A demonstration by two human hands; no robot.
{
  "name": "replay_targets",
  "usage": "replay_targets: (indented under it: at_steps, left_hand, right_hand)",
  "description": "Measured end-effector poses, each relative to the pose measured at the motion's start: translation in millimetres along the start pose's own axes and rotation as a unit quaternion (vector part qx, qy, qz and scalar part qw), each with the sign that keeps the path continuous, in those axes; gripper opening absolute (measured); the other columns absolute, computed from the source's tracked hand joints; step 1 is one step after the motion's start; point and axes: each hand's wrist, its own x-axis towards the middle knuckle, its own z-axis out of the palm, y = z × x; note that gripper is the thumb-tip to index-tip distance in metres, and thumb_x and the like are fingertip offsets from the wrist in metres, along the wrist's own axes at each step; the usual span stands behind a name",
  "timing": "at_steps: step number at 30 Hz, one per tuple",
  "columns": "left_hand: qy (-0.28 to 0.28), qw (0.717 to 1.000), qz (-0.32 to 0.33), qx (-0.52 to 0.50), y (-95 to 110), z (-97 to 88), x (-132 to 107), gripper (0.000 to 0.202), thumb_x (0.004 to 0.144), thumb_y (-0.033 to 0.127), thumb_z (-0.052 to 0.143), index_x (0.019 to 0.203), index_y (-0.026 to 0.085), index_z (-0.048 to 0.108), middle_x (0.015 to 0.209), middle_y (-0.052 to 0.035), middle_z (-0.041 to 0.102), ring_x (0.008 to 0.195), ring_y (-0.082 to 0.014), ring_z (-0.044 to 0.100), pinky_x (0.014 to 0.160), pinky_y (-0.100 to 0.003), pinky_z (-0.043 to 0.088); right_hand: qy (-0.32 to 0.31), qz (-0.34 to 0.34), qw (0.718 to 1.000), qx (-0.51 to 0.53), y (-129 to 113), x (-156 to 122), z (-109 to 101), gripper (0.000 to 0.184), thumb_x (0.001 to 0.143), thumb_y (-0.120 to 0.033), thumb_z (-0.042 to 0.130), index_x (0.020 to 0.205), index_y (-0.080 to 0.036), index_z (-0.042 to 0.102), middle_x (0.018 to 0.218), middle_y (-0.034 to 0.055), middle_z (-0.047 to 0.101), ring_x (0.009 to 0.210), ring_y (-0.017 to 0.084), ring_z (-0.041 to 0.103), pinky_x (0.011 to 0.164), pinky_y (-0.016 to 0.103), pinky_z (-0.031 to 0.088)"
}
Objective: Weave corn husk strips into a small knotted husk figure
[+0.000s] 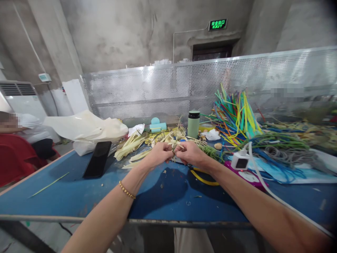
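Note:
My left hand (160,154) and my right hand (191,153) meet above the blue table, fingers pinched close together. Between them are pale strips of dried plant leaf (176,143), which look like husk; the grip itself is partly hidden by my fingers. A heap of wider pale husk strips (131,146) lies to the left of my left hand. Below my right hand rests a tool with yellow handles (204,178), its head mostly hidden. Just behind my right hand stands a green bottle with a black lid (193,125).
A black phone (97,160) and a white plastic bag (97,127) are on the left. Colourful strips (240,117) pile up at the back right. A white charger (240,160) with a cable sits in a pink power strip (247,175). Behind rises a perforated metal screen (147,93). A person sits far left.

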Motion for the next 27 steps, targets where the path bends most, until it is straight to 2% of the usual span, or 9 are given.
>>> replay_targets:
  at_steps: [3, 6, 10, 14, 17, 20, 27]
  left_hand:
    - [-0.003, 1.000, 0.002, 0.024, -4, 0.9, 1, 0.013, 0.062, 0.013, 0.049, 0.052, 0.017, 0.043, 0.043, 0.0049, 0.045, 0.043, -0.0069, 0.042, 0.044, -0.020, 0.030]
    - [-0.034, 0.999, 0.004, 0.037, -6, -0.7, 0, 0.011, 0.062, 0.013, 0.049, 0.052, 0.017, 0.045, 0.045, 0.0048, 0.046, 0.044, -0.0071, 0.042, 0.044, -0.020, 0.031]
    - [-0.085, 0.996, 0.001, -0.008, -3, -3.5, -1, 0.004, 0.061, 0.015, 0.051, 0.057, 0.015, 0.049, 0.052, 0.0032, 0.051, 0.047, -0.0073, 0.045, 0.047, -0.020, 0.037]
    - [-0.085, 0.996, -0.010, -0.031, -1, -5.1, -2, 0.004, 0.059, 0.015, 0.053, 0.056, 0.015, 0.051, 0.052, 0.0020, 0.052, 0.046, -0.0069, 0.045, 0.047, -0.020, 0.036]
    - [-0.087, 0.992, -0.018, -0.086, -4, -7.0, 0, 0.002, 0.058, 0.015, 0.054, 0.058, 0.014, 0.052, 0.053, 0.0011, 0.053, 0.047, -0.0074, 0.046, 0.047, -0.021, 0.036]
    - [-0.071, 0.989, -0.023, -0.125, -8, -8.1, 2, 0.006, 0.058, 0.016, 0.056, 0.056, 0.015, 0.051, 0.052, 0.0011, 0.052, 0.046, -0.0077, 0.047, 0.047, -0.021, 0.035]
    - [-0.036, 0.994, -0.028, -0.096, -8, -3.4, 3, 0.010, 0.058, 0.014, 0.054, 0.053, 0.016, 0.046, 0.048, 0.0023, 0.051, 0.042, -0.0069, 0.044, 0.045, -0.021, 0.031]
  right_hand:
    - [-0.016, 0.002, 0.999, -0.029, 0, 0, 1, 0.005, 0.062, -0.018, 0.051, 0.058, -0.020, 0.048, 0.040, -0.0066, 0.047, 0.038, 0.008, 0.041, 0.042, 0.021, 0.033]
    - [-0.051, 0.006, 0.998, -0.047, -1, -1, -2, 0.011, 0.061, -0.019, 0.049, 0.051, -0.020, 0.045, 0.039, -0.0052, 0.046, 0.039, 0.009, 0.040, 0.042, 0.022, 0.032]
    - [-0.087, 0.027, 0.996, 0.008, 0, -3, -6, 0.012, 0.062, -0.018, 0.049, 0.050, -0.018, 0.046, 0.038, -0.0044, 0.047, 0.038, 0.007, 0.039, 0.042, 0.021, 0.030]
    - [-0.100, 0.048, 0.991, 0.078, 1, -4, -7, 0.011, 0.061, -0.018, 0.052, 0.052, -0.019, 0.046, 0.037, -0.0049, 0.046, 0.036, 0.007, 0.039, 0.041, 0.021, 0.032]
    - [-0.093, 0.042, 0.988, 0.113, -1, -5, -7, 0.006, 0.062, -0.019, 0.054, 0.058, -0.018, 0.050, 0.038, -0.0052, 0.048, 0.036, 0.007, 0.040, 0.042, 0.021, 0.033]
    - [-0.065, 0.036, 0.993, 0.089, -7, -6, -7, 0.006, 0.066, -0.022, 0.057, 0.065, -0.017, 0.054, 0.039, -0.0034, 0.052, 0.036, 0.007, 0.042, 0.041, 0.020, 0.030]
    - [-0.028, 0.043, 0.998, 0.044, -7, -4, -4, 0.005, 0.062, -0.019, 0.057, 0.064, -0.017, 0.053, 0.038, -0.0040, 0.053, 0.036, 0.008, 0.044, 0.041, 0.020, 0.030]
